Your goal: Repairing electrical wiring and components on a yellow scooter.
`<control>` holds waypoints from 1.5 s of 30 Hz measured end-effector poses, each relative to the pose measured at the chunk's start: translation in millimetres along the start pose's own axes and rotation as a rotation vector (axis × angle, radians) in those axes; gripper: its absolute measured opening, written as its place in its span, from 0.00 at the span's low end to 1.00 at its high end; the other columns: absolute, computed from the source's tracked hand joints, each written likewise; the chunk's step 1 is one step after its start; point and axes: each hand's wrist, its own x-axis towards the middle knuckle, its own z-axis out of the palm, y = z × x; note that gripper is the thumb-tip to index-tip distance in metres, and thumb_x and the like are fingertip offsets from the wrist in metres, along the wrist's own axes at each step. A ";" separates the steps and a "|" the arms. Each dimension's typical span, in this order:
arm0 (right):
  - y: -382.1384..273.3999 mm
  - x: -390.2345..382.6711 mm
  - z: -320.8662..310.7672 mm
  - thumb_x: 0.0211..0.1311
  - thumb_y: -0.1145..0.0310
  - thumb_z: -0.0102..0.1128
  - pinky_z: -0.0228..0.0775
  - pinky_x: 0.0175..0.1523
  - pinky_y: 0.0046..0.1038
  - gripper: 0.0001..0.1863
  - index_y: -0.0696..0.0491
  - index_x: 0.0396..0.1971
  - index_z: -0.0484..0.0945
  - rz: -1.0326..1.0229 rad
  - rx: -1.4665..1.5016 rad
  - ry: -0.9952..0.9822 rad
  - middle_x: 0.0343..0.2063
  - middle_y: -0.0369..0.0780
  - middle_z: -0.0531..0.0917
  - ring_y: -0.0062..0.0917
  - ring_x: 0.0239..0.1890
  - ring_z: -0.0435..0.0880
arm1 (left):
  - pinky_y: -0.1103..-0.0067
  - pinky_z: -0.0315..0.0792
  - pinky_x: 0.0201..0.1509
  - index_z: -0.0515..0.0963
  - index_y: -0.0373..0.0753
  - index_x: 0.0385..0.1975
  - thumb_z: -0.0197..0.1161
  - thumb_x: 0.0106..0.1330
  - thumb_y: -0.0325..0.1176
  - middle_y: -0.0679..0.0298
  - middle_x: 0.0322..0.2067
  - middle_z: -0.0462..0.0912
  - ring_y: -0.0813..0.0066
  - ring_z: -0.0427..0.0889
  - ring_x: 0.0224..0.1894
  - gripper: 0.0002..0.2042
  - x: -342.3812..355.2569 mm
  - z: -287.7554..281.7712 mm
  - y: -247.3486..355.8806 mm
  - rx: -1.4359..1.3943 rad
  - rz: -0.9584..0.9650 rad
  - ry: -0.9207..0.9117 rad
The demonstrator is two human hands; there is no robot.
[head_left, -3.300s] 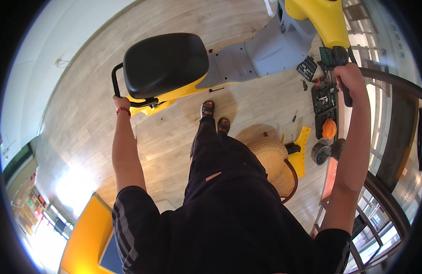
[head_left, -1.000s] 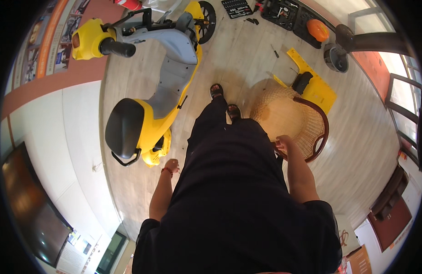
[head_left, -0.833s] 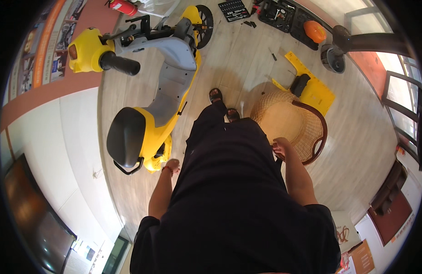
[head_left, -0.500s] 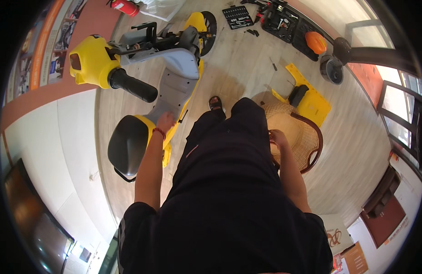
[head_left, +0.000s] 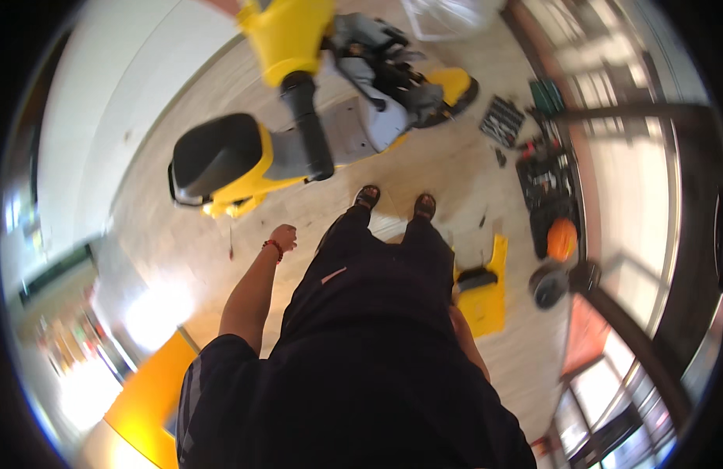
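Observation:
My left hand (head_left: 284,236), with a red bead bracelet at its wrist, hangs in the air beside my leg. Its loosely bent fingers look apart, and I see nothing held in them. Beyond it stands a yellow and grey scooter (head_left: 342,133) with a black seat (head_left: 219,159). The scooter's black handlebar grip (head_left: 310,129) juts toward me, clear of both hands. My right hand (head_left: 456,301) is down against my right thigh, its fingers mostly hidden. Close to it in the picture, a yellow body panel (head_left: 485,307) lies on the floor beside a black part (head_left: 477,277).
At the right lie a socket set (head_left: 502,121), a black tool case (head_left: 543,180) and an orange helmet (head_left: 562,238). A dark grey bucket (head_left: 547,286) stands nearer. Some thin tool (head_left: 231,248) lies behind the scooter. Clear plastic (head_left: 451,17) lies at the far side.
My left hand has come away from the scooter's footboard. The woven chair beside my right hand is out of view. The whole view has turned, and both my feet now show.

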 end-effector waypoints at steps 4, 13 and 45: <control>10.9 77.4 -134.1 0.56 0.62 0.53 0.70 0.40 0.36 0.12 0.50 0.38 0.73 0.582 -0.013 0.103 0.29 0.39 0.76 0.32 0.30 0.75 | 0.74 0.76 0.27 0.76 0.33 0.42 0.50 0.61 0.33 0.55 0.29 0.81 0.67 0.82 0.25 0.14 -96.7 88.5 -14.6 -0.231 -0.067 0.284; -200.0 144.7 -167.2 0.58 0.66 0.48 0.67 0.29 0.28 0.04 0.49 0.27 0.71 0.267 -0.281 0.206 0.19 0.34 0.74 0.23 0.20 0.74 | 0.72 0.70 0.21 0.77 0.34 0.28 0.44 0.57 0.32 0.54 0.19 0.80 0.65 0.78 0.18 0.14 -178.2 271.4 -61.7 -0.736 -0.433 0.168; -109.9 114.5 739.4 0.61 0.70 0.46 0.70 0.34 0.34 0.10 0.57 0.38 0.74 -0.040 -1.971 -0.466 0.22 0.38 0.75 0.29 0.24 0.77 | 0.66 0.72 0.43 0.75 0.39 0.48 0.55 0.59 0.31 0.54 0.43 0.79 0.64 0.80 0.39 0.16 -252.8 496.5 -125.4 -1.695 -0.500 -0.073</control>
